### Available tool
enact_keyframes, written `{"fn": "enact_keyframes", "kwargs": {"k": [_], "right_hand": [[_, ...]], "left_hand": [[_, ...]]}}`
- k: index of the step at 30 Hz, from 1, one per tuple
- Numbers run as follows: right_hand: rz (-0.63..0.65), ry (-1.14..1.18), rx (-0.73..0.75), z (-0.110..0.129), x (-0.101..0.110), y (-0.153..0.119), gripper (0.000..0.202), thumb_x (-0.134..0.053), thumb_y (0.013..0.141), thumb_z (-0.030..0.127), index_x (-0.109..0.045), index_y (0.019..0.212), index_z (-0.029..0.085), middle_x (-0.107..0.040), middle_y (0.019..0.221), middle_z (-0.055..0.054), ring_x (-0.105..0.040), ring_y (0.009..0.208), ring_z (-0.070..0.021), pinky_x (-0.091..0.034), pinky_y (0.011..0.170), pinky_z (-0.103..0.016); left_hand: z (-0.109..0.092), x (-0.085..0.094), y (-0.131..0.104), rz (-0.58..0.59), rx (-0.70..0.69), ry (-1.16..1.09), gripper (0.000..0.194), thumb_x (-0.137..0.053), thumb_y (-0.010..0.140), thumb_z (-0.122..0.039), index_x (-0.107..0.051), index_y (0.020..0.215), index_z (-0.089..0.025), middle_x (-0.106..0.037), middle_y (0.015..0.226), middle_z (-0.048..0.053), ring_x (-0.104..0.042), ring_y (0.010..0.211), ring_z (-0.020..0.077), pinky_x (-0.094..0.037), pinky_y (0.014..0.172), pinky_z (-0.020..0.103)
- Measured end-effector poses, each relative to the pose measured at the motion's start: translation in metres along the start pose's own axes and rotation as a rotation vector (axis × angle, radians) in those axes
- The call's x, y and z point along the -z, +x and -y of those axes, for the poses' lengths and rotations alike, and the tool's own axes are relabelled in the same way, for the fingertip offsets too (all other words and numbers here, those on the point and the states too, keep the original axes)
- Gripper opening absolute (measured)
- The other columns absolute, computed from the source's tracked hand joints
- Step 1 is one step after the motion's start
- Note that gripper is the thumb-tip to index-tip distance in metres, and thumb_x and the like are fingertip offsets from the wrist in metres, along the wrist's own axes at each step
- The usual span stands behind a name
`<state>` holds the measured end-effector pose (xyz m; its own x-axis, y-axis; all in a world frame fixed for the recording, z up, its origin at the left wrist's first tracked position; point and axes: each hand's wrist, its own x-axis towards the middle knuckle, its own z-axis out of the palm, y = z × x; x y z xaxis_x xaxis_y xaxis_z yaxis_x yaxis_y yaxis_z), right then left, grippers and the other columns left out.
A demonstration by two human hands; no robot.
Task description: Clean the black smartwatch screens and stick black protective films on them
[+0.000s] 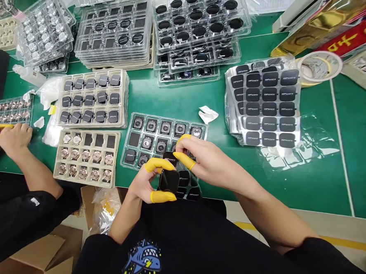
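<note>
In my left hand [147, 180], with yellow finger cots on, a square watch case [170, 181] is gripped with its dark glossy face showing. My right hand [204, 159], also in yellow finger cots, pinches a black rounded-square label [170, 156] with pale lettering, just above the watch case. Below both hands lies a sheet of similar black labels [193, 193], partly hidden. Right behind them, a clear compartment tray [124, 152] carries several square watch cases, most with round sensor backs facing up. My right hand covers part of this tray.
Label sheets [270, 95] are stacked at right, near a tape roll [333, 65]. Trays with black parts [90, 98] and round watches [84, 173] stand left. Stacked clear trays [198, 32] line the back. A co-worker's hands [14, 137] are at far left.
</note>
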<state>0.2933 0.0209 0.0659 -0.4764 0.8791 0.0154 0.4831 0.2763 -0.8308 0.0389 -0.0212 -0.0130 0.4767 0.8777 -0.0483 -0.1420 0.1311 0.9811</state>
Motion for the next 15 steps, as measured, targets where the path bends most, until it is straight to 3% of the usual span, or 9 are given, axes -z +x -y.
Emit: {"fn": "enact_keyframes", "kwargs": {"k": [4,9,11,15], "right_hand": [[-0.059,0.052,-0.013,0.000,0.002,0.004,0.013,-0.052,0.108,0.020,-0.052,0.097,0.026,-0.067,0.095,-0.003,-0.059,0.081,-0.0192,-0.045,0.071,-0.032],[-0.101,0.089,-0.009,0.000,0.002,0.006,0.011,-0.054,0.108,0.019,-0.055,0.100,0.027,-0.070,0.099,-0.004,-0.062,0.086,-0.0202,-0.048,0.073,-0.032],[-0.114,0.092,0.004,0.001,0.003,0.006,0.012,-0.055,0.107,0.018,-0.056,0.100,0.027,-0.071,0.099,-0.004,-0.063,0.087,-0.0203,-0.048,0.073,-0.032],[-0.120,0.037,0.050,0.001,0.007,0.006,0.015,-0.055,0.102,0.012,-0.055,0.099,0.027,-0.071,0.100,-0.004,-0.063,0.086,-0.0204,-0.048,0.073,-0.032]], "left_hand": [[-0.008,-0.002,-0.003,0.029,-0.099,-0.087,0.067,-0.102,0.073,-0.067,-0.069,0.119,-0.031,-0.072,0.089,0.005,-0.070,0.069,0.0232,-0.059,0.054,0.037],[-0.016,-0.009,0.008,0.102,-0.212,-0.132,0.065,-0.101,0.080,-0.052,-0.065,0.128,-0.026,-0.076,0.098,0.004,-0.061,0.057,0.0101,-0.058,0.058,0.029],[-0.017,-0.010,0.013,0.116,-0.267,-0.145,0.064,-0.100,0.084,-0.049,-0.065,0.131,-0.025,-0.075,0.100,0.004,-0.063,0.062,0.0106,-0.059,0.062,0.028],[-0.014,-0.012,0.017,0.111,-0.280,-0.072,0.071,-0.102,0.080,-0.058,-0.066,0.131,-0.024,-0.075,0.107,0.007,-0.072,0.077,0.0169,-0.062,0.069,0.031]]}}
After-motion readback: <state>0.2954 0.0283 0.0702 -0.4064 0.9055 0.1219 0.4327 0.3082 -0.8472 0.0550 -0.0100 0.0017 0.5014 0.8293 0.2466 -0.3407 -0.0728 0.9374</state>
